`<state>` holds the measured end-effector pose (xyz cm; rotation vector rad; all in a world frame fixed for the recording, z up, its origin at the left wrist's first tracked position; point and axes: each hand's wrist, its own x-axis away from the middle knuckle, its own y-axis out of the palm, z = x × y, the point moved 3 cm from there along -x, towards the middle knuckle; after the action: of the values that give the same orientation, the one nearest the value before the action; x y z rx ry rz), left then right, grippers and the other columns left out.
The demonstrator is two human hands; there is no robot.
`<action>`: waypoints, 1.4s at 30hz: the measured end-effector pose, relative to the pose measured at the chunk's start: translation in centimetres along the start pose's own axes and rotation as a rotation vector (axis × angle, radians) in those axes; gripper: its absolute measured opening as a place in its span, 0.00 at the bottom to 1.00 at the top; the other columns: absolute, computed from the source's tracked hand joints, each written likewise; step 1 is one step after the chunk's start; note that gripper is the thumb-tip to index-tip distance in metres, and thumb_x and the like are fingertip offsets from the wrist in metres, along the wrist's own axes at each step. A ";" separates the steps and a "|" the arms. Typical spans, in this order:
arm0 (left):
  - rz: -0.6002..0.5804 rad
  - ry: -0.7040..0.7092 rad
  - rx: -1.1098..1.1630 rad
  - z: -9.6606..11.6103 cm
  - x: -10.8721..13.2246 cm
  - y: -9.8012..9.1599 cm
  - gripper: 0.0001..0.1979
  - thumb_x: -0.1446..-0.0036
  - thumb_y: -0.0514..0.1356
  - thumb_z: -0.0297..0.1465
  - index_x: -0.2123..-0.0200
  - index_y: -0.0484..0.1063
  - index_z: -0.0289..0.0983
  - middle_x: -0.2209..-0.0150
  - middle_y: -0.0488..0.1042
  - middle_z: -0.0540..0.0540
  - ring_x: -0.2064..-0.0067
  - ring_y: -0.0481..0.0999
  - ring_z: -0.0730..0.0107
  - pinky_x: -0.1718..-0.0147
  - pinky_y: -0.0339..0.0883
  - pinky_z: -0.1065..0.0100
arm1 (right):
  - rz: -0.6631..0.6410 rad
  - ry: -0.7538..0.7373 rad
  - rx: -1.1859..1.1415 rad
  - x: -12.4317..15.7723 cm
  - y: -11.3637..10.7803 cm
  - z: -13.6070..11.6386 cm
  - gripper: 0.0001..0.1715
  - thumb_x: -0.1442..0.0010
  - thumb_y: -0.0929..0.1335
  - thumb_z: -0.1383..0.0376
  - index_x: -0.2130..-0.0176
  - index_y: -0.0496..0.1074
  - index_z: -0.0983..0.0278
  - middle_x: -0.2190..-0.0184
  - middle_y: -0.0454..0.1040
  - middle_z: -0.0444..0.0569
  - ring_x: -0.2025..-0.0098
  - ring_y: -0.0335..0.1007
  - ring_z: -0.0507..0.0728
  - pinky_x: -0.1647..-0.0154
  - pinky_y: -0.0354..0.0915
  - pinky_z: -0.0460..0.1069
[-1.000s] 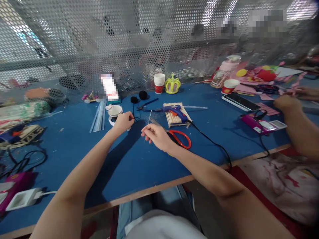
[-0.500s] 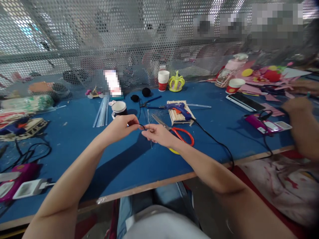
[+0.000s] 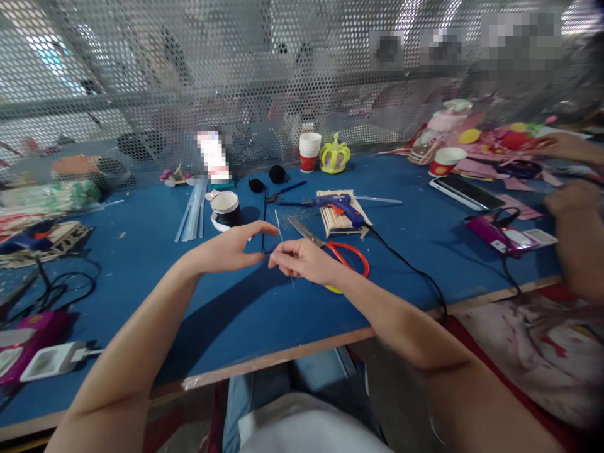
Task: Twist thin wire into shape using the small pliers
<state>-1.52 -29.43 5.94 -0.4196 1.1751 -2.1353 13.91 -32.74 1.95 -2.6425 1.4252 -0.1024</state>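
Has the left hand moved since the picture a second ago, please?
Yes. The left hand has drawn back from the cup toward the right hand.

Around the blue glue gun (image 3: 338, 205) — what we see on the bench

We find it lying on a wooden stick mat (image 3: 340, 215); red-handled scissors (image 3: 338, 250) just in front, a dark mug (image 3: 226, 209) to its left, a yellow crown (image 3: 335, 156) and stacked paper cups (image 3: 310, 151) behind — a phone (image 3: 466, 191) well to its right.
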 end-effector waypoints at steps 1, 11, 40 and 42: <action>-0.032 0.038 0.107 0.5 0.0 0.2 0.24 0.49 0.56 0.32 0.47 0.59 0.39 0.51 0.69 0.42 0.51 0.69 0.65 0.55 0.64 0.65 | 0.011 0.004 0.002 0.0 0.0 0.0 0.16 0.42 0.63 0.57 0.69 0.70 0.67 0.82 0.62 0.40 0.82 0.53 0.45 0.81 0.51 0.43; 0.158 -0.059 0.212 0.1 -0.4 0.3 0.11 0.46 0.55 0.36 0.73 0.69 0.33 0.80 0.63 0.53 0.78 0.58 0.80 0.80 0.51 0.75 | 0.055 0.014 -0.089 -0.5 -0.8 0.6 0.15 0.43 0.64 0.57 0.69 0.69 0.67 0.83 0.61 0.39 0.83 0.52 0.44 0.84 0.49 0.41; 0.568 -0.035 0.895 -0.9 -1.5 1.8 0.08 0.52 0.63 0.32 0.71 0.68 0.35 0.78 0.71 0.50 0.80 0.65 0.81 0.83 0.52 0.76 | -0.022 0.100 0.098 -0.5 1.1 0.7 0.08 0.43 0.64 0.66 0.70 0.69 0.69 0.76 0.70 0.45 0.79 0.66 0.46 0.78 0.65 0.43; 0.587 -0.028 0.912 -1.1 -1.6 1.7 0.07 0.52 0.63 0.32 0.71 0.68 0.35 0.79 0.71 0.50 0.81 0.63 0.82 0.84 0.51 0.76 | -0.015 0.100 0.076 -0.6 1.1 0.8 0.07 0.43 0.65 0.67 0.71 0.68 0.69 0.76 0.70 0.45 0.79 0.66 0.46 0.78 0.66 0.43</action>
<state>-0.32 -28.33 3.92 0.2794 0.1652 -1.8653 12.77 -32.82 0.97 -2.6201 1.4019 -0.2881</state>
